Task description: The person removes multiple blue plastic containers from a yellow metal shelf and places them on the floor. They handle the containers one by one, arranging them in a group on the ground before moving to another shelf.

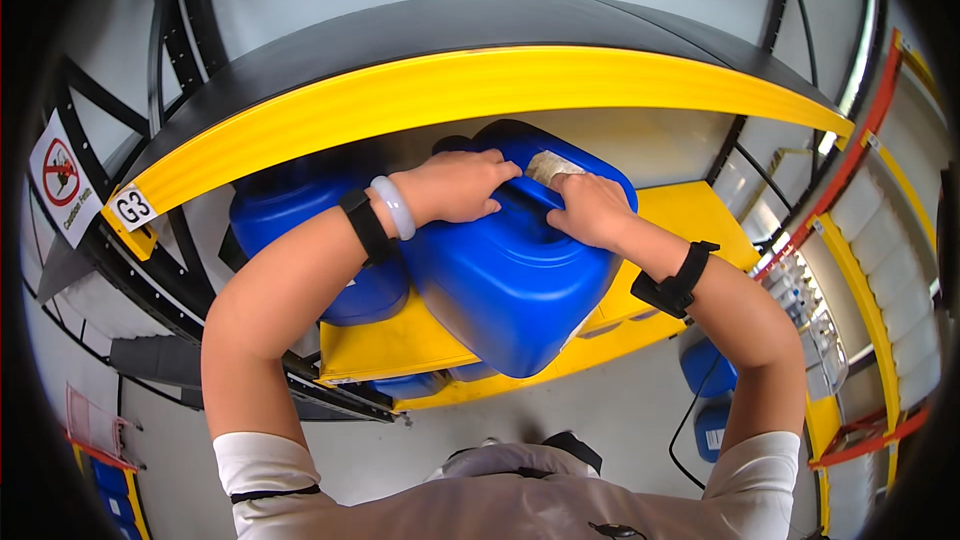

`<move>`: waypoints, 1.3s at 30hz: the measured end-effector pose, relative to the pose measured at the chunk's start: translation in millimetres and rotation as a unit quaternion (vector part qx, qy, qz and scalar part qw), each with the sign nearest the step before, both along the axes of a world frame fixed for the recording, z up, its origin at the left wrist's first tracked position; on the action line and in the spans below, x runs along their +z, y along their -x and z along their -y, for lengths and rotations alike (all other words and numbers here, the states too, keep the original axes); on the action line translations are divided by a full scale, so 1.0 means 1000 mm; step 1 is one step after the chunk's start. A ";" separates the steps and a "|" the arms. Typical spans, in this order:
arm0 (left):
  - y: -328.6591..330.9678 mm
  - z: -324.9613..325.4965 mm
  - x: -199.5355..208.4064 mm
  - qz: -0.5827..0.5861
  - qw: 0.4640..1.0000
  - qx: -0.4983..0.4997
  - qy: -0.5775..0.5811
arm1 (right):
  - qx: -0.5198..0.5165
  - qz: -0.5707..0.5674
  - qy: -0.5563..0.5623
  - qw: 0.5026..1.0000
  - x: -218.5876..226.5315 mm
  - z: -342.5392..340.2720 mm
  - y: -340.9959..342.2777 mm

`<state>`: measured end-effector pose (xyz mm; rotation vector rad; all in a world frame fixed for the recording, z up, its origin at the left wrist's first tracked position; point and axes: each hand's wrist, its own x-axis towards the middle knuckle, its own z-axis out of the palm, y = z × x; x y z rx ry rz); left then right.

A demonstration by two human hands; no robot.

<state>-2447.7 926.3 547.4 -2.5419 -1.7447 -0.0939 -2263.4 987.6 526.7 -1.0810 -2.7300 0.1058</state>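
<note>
A big blue plastic jerrycan (pixel 510 275) stands tilted toward me, its near end jutting past the front edge of the yellow shelf (pixel 700 225). On its top left part rests my left hand (pixel 458 186), fingers and thumb curled onto the plastic beside the moulded handle. My right hand (pixel 595 212) is closed on the handle area at the right, its thumb pointing inward. Between the hands, a pale, worn patch (pixel 546 166) shows on the can top. Both palms' undersides are hidden.
A second blue jerrycan (pixel 365 290) stands to the left on the same shelf. Above is a yellow beam (pixel 490 75) with a dark board. More blue containers (pixel 410 385) sit below, and others (pixel 710 430) on the floor at right, near a black cable (pixel 675 440).
</note>
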 end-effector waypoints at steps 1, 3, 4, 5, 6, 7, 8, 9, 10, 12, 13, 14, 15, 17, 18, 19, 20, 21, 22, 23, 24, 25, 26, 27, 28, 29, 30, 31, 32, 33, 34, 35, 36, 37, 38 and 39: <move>-0.012 -0.003 -0.001 -0.006 1.000 -0.014 0.009 | -0.005 -0.011 -0.001 1.000 -0.001 0.005 -0.013; -0.035 -0.007 -0.002 -0.020 0.998 -0.044 0.027 | -0.004 -0.023 -0.011 1.000 -0.007 0.016 -0.036; -0.049 -0.007 0.000 -0.021 0.997 -0.065 0.032 | -0.008 -0.022 -0.013 1.000 -0.008 0.022 -0.050; -0.060 -0.007 0.001 -0.040 0.995 -0.075 0.049 | -0.008 -0.023 -0.012 1.000 -0.010 0.028 -0.061; -0.073 -0.007 0.002 -0.059 0.992 -0.085 0.065 | -0.006 -0.027 -0.014 1.000 -0.013 0.035 -0.074; -0.086 -0.006 0.005 -0.078 0.989 -0.096 0.079 | -0.002 -0.040 -0.015 0.999 -0.013 0.043 -0.088; -0.102 -0.005 0.005 -0.079 0.988 -0.111 0.070 | -0.003 -0.044 -0.010 0.999 -0.016 0.049 -0.104; -0.120 -0.004 0.006 -0.094 0.984 -0.134 0.076 | -0.003 -0.048 -0.006 0.999 -0.018 0.054 -0.122; -0.137 0.001 0.010 -0.111 0.979 -0.151 0.083 | -0.002 -0.049 -0.007 0.999 -0.017 0.062 -0.139; -0.182 0.003 0.007 -0.111 0.969 -0.201 0.087 | -0.015 -0.036 -0.005 0.999 -0.021 0.074 -0.185; -0.204 0.010 0.009 -0.111 0.965 -0.220 0.089 | -0.014 -0.038 -0.014 0.999 -0.024 0.082 -0.207; -0.227 0.013 0.007 -0.107 0.960 -0.243 0.091 | -0.017 -0.037 -0.022 0.999 -0.029 0.089 -0.232; -0.249 0.017 0.005 -0.103 0.954 -0.266 0.093 | -0.020 -0.035 -0.029 0.999 -0.033 0.097 -0.257; -0.293 0.022 -0.002 -0.093 0.941 -0.315 0.082 | -0.038 -0.028 -0.026 0.999 -0.036 0.114 -0.304; -0.314 0.023 -0.009 -0.084 0.935 -0.337 0.075 | -0.047 -0.024 -0.025 0.998 -0.038 0.122 -0.327; -0.335 0.024 -0.015 -0.076 0.927 -0.361 0.065 | -0.055 -0.026 -0.022 0.998 -0.042 0.129 -0.350; -0.357 0.023 -0.022 -0.078 0.918 -0.386 0.058 | -0.062 -0.027 -0.020 0.997 -0.047 0.134 -0.372; -0.379 0.024 -0.030 -0.082 0.911 -0.401 0.055 | -0.069 -0.029 -0.017 0.997 -0.053 0.139 -0.393; -0.398 0.025 -0.035 -0.090 0.906 -0.411 0.052 | -0.077 -0.031 -0.016 0.996 -0.060 0.143 -0.410; -0.418 0.023 -0.045 -0.092 0.898 -0.427 0.047 | -0.094 -0.029 -0.010 0.995 -0.069 0.147 -0.429; -0.437 0.019 -0.059 -0.082 0.889 -0.449 0.047 | -0.110 -0.026 -0.005 0.994 -0.078 0.151 -0.447; -0.457 0.013 -0.077 -0.066 0.885 -0.458 0.059 | -0.128 -0.023 -0.001 0.992 -0.088 0.155 -0.466; -0.473 0.008 -0.093 -0.056 0.880 -0.466 0.070 | -0.144 -0.022 0.005 0.989 -0.102 0.156 -0.481; -0.490 0.002 -0.109 -0.047 0.875 -0.475 0.081 | -0.151 -0.017 0.011 0.988 -0.116 0.155 -0.495; -0.511 -0.004 -0.128 -0.041 0.871 -0.481 0.093 | -0.166 -0.008 0.018 0.986 -0.132 0.154 -0.514; -0.524 -0.008 -0.145 -0.042 0.872 -0.476 0.108 | -0.168 -0.007 0.025 0.985 -0.149 0.151 -0.525; -0.537 -0.016 -0.166 -0.034 0.870 -0.477 0.116 | -0.179 -0.012 0.020 0.984 -0.170 0.147 -0.537; -0.552 -0.023 -0.190 -0.008 0.866 -0.489 0.108 | -0.201 -0.012 0.030 0.979 -0.191 0.144 -0.550; -0.570 -0.029 -0.215 0.002 0.865 -0.492 0.103 | -0.224 -0.010 0.041 0.974 -0.212 0.141 -0.564; -0.584 -0.036 -0.239 0.009 0.867 -0.488 0.099 | -0.241 -0.011 0.052 0.969 -0.234 0.136 -0.575; -0.600 -0.040 -0.264 0.026 0.865 -0.488 0.112 | -0.265 -0.006 0.080 0.961 -0.253 0.135 -0.588; -0.611 -0.044 -0.284 0.040 0.866 -0.484 0.122 | -0.284 -0.003 0.103 0.953 -0.269 0.133 -0.594; -0.620 -0.047 -0.302 0.043 0.867 -0.476 0.138 | -0.303 0.000 0.125 0.945 -0.284 0.129 -0.599; -0.632 -0.051 -0.325 0.045 0.867 -0.473 0.151 | -0.326 0.010 0.162 0.931 -0.302 0.126 -0.603; -0.645 -0.054 -0.343 0.044 0.866 -0.465 0.176 | -0.351 0.023 0.196 0.916 -0.320 0.120 -0.609; -0.656 -0.057 -0.359 0.043 0.866 -0.457 0.201 | -0.373 0.036 0.229 0.898 -0.338 0.113 -0.614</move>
